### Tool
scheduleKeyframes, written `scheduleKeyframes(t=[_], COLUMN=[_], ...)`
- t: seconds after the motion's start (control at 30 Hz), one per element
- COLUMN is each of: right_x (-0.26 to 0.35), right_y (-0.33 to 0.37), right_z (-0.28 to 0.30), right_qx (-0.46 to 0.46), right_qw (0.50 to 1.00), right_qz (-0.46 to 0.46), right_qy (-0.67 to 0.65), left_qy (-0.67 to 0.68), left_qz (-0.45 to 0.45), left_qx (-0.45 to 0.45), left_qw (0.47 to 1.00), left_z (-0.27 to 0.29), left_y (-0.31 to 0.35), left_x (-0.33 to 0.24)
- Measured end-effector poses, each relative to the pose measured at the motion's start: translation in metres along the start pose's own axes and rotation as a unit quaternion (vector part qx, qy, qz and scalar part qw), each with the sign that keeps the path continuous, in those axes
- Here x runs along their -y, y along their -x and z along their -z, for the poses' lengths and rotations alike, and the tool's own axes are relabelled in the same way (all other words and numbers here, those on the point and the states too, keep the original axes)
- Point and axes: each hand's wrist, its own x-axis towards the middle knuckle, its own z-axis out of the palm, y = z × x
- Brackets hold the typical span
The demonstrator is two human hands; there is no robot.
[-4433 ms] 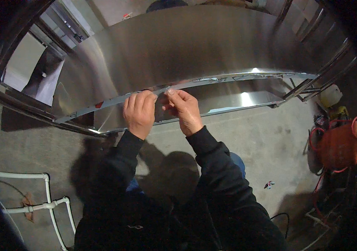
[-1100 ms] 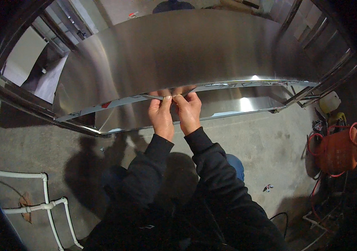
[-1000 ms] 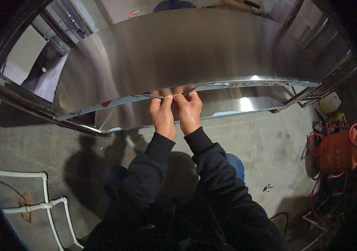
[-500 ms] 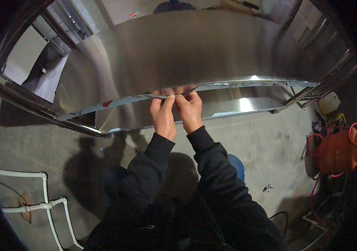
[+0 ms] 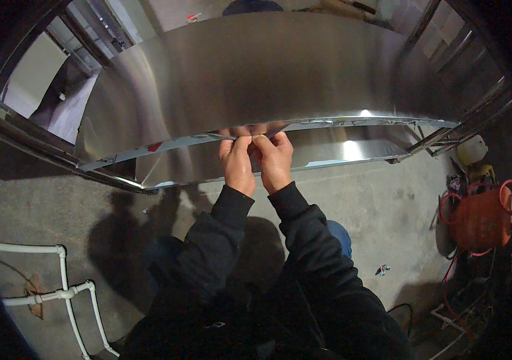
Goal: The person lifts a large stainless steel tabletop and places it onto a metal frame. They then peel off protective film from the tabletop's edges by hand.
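Left hand (image 5: 239,169) shifted beside right hand (image 5: 276,166), steel panel's lip (image 5: 190,143) at curled fingertips (image 5: 243,141), hold unclear

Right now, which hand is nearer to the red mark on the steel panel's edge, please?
Left: the left hand is right of the red mark; the right hand lies farther right.

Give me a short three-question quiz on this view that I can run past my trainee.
1. At which edge of the large, brushed silver metal sheet are the left grip and right grip: near or far?
2. True or false: the white, jointed plastic pipe frame is on the person's left.
3. The person's long fabric sleeves are: A yellow; B black; C white.

Key: 1. Near, at the thin, pale bluish strip; 2. True; 3. B.
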Motion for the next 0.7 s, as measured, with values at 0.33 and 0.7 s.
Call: scheduleKeyframes(t=[0.33,0.7], right_x=[-0.009,-0.019], right_y=[-0.006,-0.011], right_z=[0.003,0.008], right_qx=[0.002,-0.021], right_qw=[1.000,0.986], right_qz=[0.008,0.102], right_qy=[-0.014,0.130], left_qy=[-0.024,0.089], left_qz=[-0.008,-0.040], left_qx=[0.000,0.022], left_qw=[1.000,0.995], left_z=[0.001,-0.013], left_y=[0.006,0.011], left_x=[-0.001,0.004])
